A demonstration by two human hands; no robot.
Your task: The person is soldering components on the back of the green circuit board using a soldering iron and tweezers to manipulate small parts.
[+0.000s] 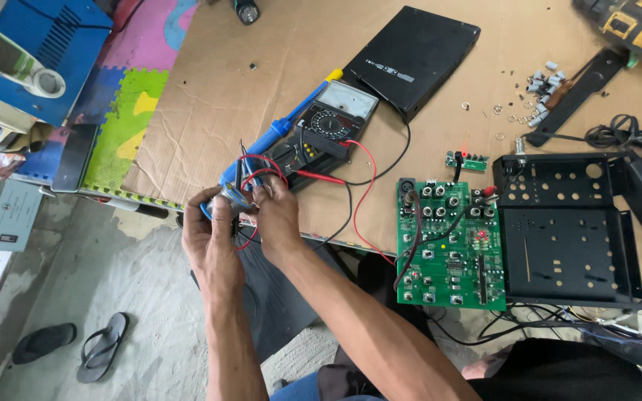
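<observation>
Hands: left, right pinching small blue part with thin red/black wires; glossy green circuit board apart.

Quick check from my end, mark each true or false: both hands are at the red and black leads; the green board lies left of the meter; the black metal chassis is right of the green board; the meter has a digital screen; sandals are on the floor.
1. Both the left hand and the right hand are at the red and black leads. True.
2. The green circuit board lies left of the meter. False: it lies to the right of it and nearer the person.
3. The black metal chassis is right of the green board. True.
4. The meter has a digital screen. False: it has a needle dial.
5. Sandals lie on the floor. True.
</observation>
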